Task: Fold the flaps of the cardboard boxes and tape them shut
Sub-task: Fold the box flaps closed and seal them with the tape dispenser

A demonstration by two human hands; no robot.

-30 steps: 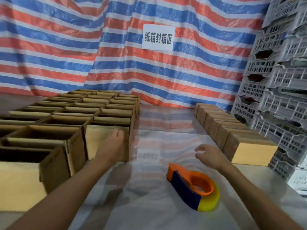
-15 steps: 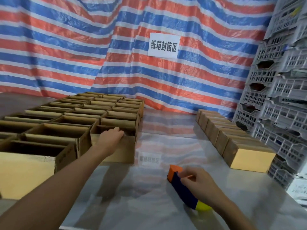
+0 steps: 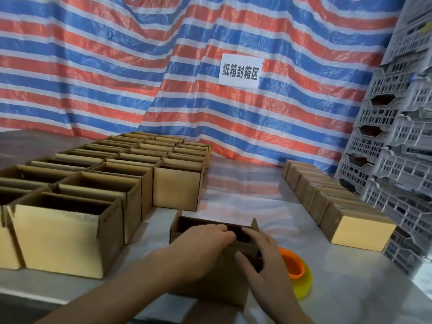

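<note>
At the lower centre of the frame both hands are clamped on one small brown cardboard box [image 3: 224, 286] that stands on the pale glossy tabletop [image 3: 233, 202]. The left hand [image 3: 205, 244] lies over the box's near top edge with its fingers bent down onto a flap. The right hand [image 3: 264, 260] wraps the box's right end, fingers curled over the upright end flap and thumb on the near side. The box's top is still open and its inside is dark; what it holds cannot be told.

Just right of the box, partly hidden by the right hand, lies an orange and yellow plastic tape dispenser [image 3: 297, 274].

The table's near edge runs across the lower left. A bare strip of tabletop runs from the held box toward the back of the table, between two groups of boxes.

On the left stands a tight grid of open-topped brown cardboard boxes [image 3: 63, 230], walls touching, interiors in shadow. On the right is a single row of closed cardboard boxes [image 3: 362, 232], set end to end.

Stacked grey slotted plastic crates [image 3: 397, 160] fill the right edge. Behind everything hangs a red, blue and white striped tarpaulin [image 3: 117, 66] bearing a white paper sign with black characters [image 3: 240, 71].
</note>
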